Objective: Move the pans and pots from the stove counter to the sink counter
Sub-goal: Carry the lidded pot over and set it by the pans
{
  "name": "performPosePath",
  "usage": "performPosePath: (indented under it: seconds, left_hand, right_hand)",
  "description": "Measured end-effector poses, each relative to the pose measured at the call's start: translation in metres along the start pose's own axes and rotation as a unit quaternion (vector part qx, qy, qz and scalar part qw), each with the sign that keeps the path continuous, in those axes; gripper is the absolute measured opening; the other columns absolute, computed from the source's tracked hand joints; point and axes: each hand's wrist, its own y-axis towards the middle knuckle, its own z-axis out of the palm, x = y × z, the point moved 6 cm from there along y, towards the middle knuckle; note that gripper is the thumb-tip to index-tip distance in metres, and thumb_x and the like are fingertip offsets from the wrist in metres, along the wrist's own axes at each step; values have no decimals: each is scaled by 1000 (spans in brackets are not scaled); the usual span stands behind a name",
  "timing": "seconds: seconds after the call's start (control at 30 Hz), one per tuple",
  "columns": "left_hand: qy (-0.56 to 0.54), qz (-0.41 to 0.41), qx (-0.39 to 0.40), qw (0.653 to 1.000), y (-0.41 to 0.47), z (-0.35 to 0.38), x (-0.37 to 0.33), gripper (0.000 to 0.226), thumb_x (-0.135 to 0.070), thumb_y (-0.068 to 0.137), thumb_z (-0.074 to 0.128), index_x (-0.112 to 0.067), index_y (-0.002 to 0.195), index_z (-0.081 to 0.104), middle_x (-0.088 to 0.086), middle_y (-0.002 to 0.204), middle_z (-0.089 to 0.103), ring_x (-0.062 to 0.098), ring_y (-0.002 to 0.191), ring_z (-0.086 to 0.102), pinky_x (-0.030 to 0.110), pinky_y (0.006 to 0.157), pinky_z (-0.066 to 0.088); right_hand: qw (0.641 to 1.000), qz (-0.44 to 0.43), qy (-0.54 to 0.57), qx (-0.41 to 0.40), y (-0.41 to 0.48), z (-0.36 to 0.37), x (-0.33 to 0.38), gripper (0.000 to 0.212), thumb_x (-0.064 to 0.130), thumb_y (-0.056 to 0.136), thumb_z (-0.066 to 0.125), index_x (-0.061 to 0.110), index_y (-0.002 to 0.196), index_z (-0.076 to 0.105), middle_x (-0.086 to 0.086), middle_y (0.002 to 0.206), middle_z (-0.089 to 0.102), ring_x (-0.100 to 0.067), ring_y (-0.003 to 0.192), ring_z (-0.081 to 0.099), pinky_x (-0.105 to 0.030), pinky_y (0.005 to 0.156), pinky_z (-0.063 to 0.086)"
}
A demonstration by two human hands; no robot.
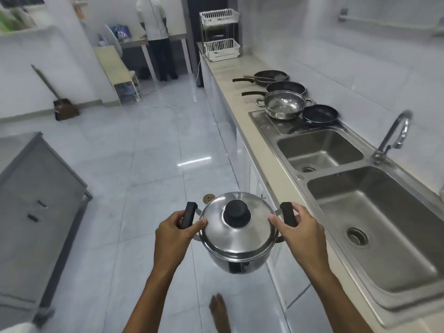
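Note:
A lidded steel pot [237, 239] with a black knob hangs over the floor in front of me. My left hand [174, 230] grips its left black handle and my right hand [299, 228] grips the right one. On the sink counter [230, 75] to the right stand three black pans: one by the sink [319, 113], one behind it [286, 87], and the farthest [270, 76] with a utensil in it. An open steel pot [283, 106] sits among them.
A double steel sink [322, 150] with a tap [394, 135] runs along the right wall. A white wire rack [219, 34] stands at the counter's far end. A grey cabinet [36, 203] is on the left. A person stands far back at a table. My bare foot [219, 311] is below.

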Motion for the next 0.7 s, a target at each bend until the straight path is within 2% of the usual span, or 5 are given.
performPosePath:
  seconds: [0.07, 0.27, 0.43, 0.63, 0.7]
  left_hand:
    - [1, -4, 4, 1000, 59, 9, 2, 35, -49, 67, 89, -28, 93, 76, -17, 76, 73, -2, 65, 63, 22, 60, 45]
    - [12, 10, 35, 999, 245, 37, -20, 35, -50, 66, 88, -33, 93, 73, -19, 74, 71, -1, 65, 64, 15, 57, 45]
    - [25, 38, 69, 997, 394, 75, -50, 34, -46, 67, 89, -36, 94, 71, -22, 77, 70, -2, 66, 63, 20, 61, 47]
    - [49, 64, 110, 991, 558, 141, -63, 38, -52, 67, 87, -32, 94, 71, -26, 75, 67, -5, 69, 62, 11, 54, 45]
    - [56, 63, 112, 990, 616, 168, -62, 38, -53, 67, 87, -33, 94, 70, -19, 74, 69, -1, 71, 63, 10, 54, 46]
  right_hand:
    - [1000, 3, -1, -7, 50, 26, 7, 55, 56, 77, 77, 26, 121, 62, 17, 85, 71, 5, 77, 65, -3, 58, 42]
    - [999, 21, -8, -28, 202, 92, 43, 56, 59, 77, 73, 28, 121, 59, 12, 88, 70, -2, 78, 64, -5, 60, 41]
    - [998, 42, -1, -51, 319, 132, 61, 55, 56, 80, 74, 30, 124, 56, 17, 84, 68, 6, 74, 62, -3, 52, 42]
    - [994, 78, -3, -79, 467, 178, 51, 53, 57, 79, 74, 29, 121, 58, 12, 86, 71, -6, 80, 67, -26, 67, 52]
    - [992, 94, -2, -79, 525, 199, 43, 56, 57, 79, 73, 28, 124, 58, 12, 86, 71, -8, 80, 67, -31, 71, 56]
